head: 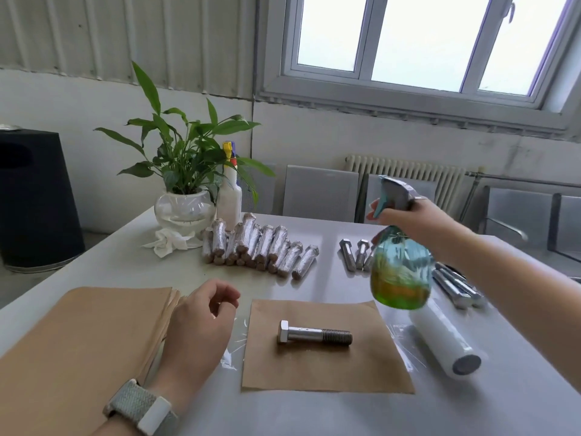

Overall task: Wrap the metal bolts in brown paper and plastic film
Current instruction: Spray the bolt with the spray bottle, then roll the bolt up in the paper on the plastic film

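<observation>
A metal bolt (314,336) lies on a square sheet of brown paper (327,369) near the table's front, over a piece of plastic film. My right hand (412,217) grips the neck of a green spray bottle (400,275), held in the air right of the sheet. My left hand (201,325) hovers left of the sheet with fingers loosely curled, holding nothing. A stack of brown paper (81,341) lies under my left forearm. A white roll of plastic film (443,341) lies right of the sheet. Several wrapped bolts (261,247) are piled further back.
Bare bolts (355,253) lie behind the bottle and more bolts (456,287) at the right. A potted plant (185,202), a white squeeze bottle (229,196) and a crumpled cloth (171,242) stand at the table's far left. A black bin (34,199) is on the floor left.
</observation>
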Available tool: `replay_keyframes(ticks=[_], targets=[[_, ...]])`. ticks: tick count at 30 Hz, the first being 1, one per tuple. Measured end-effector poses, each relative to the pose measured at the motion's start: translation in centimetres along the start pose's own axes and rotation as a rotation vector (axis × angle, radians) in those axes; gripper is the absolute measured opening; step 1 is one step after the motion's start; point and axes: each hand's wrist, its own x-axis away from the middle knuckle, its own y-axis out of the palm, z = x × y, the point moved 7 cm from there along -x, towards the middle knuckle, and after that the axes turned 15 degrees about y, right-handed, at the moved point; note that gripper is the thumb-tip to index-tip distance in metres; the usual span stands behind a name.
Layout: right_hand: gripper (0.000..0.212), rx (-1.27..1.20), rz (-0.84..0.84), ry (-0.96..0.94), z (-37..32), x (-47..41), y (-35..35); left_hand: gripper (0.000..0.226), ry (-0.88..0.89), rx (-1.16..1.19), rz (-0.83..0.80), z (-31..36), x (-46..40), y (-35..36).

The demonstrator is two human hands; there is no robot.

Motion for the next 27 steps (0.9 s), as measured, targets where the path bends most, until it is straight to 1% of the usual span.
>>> replay_keyframes(ticks=[2,4,8,11,13,14,16,17,18,19,20,21,22,23,24,25,26,27], targets=[[0.021,-0.086,0.100,-0.037,1.2,-1.9,0.5,0.030,0.004,-0.007,0.002,0.0,-0.1,0.0],[0.023,-0.136,0.155,-0.076,2.6,-3.4,1.2,0.031,0.013,-0.014,-0.004,0.0,-0.1,0.1],[0.026,-0.173,0.200,-0.082,4.5,-5.6,2.2,0.029,0.040,-0.031,-0.024,-0.1,-0.1,0.5],[0.025,-0.160,0.220,-0.016,6.3,-6.5,2.7,0.030,0.059,-0.040,-0.027,-0.1,-0.2,0.5],[0.024,-0.149,0.201,0.021,6.8,-6.7,2.9,0.030,0.069,-0.042,-0.032,0.1,-0.2,0.6],[0.031,-0.133,0.171,0.036,6.8,-6.5,3.0,0.031,0.071,-0.045,-0.038,0.2,-0.1,0.6],[0.059,-0.126,0.093,0.065,6.7,-5.7,2.9,0.030,0.077,-0.047,-0.044,0.3,-0.1,0.8],[0.074,-0.114,0.095,0.070,6.7,-4.7,2.4,0.030,0.081,-0.047,-0.050,0.4,-0.1,0.8],[0.087,-0.054,0.153,0.053,6.7,-3.1,1.6,0.030,0.090,-0.047,-0.055,0.4,-0.1,0.8],[0.093,0.046,0.245,-0.015,6.5,-1.0,0.7,0.031,0.102,-0.044,-0.060,0.6,0.0,0.9],[0.090,0.167,0.327,-0.146,5.9,1.6,0.3,0.030,0.117,-0.040,-0.064,0.7,0.0,0.9],[0.079,0.277,0.351,-0.329,5.2,4.5,0.8,0.030,0.133,-0.038,-0.070,0.9,0.1,0.9],[0.064,0.387,0.293,-0.526,4.6,7.5,2.1,0.030,0.148,-0.040,-0.079,1.2,0.2,1.0],[0.048,0.519,0.191,-0.708,4.5,10.2,3.9,0.030,0.167,-0.050,-0.096,1.4,0.3,1.1],[0.035,0.683,0.086,-0.853,4.9,12.5,5.7,0.031,0.196,-0.070,-0.125,1.7,0.4,1.3],[0.027,0.865,-0.001,-0.945,5.7,14.0,7.5,0.032,0.228,-0.091,-0.165,2.0,0.5,1.6],[0.024,1.029,-0.072,-0.967,6.7,14.9,8.8,0.033,0.256,-0.098,-0.215,2.3,0.6,1.9],[0.020,1.133,-0.105,-0.959,7.3,15.3,9.7,0.033,0.281,-0.095,-0.270,2.6,0.7,2.2]])
